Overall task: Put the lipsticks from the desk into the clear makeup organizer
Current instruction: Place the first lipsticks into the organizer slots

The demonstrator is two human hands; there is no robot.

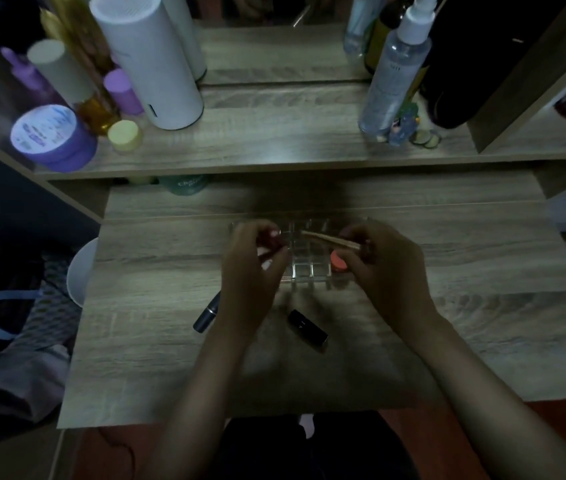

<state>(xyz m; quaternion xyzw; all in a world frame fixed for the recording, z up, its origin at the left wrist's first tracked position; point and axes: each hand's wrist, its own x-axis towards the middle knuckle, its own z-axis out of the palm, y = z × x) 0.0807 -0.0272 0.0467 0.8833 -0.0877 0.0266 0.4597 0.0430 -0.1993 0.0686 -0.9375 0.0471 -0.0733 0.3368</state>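
Both hands hovered over the clear makeup organizer (pixel 309 261) on the tabletop (pixel 482 271), forearms reaching in from below. The left hand (pixel 253 271) curled its fingers around a dark red lipstick (pixel 269 239); the right hand (pixel 381 268) pinched a slim gold-toned stick (pixel 330 239) angled across the organizer. A black lipstick (pixel 308 326) and a grey tube (pixel 208 313) lay on the tabletop just in front of the organizer.

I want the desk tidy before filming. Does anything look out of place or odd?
Nothing is spilled or broken. Two tubes lie loose on their sides on the desk, outside the clear organizer: a grey tube and a black tube. Both hands hold items above it.
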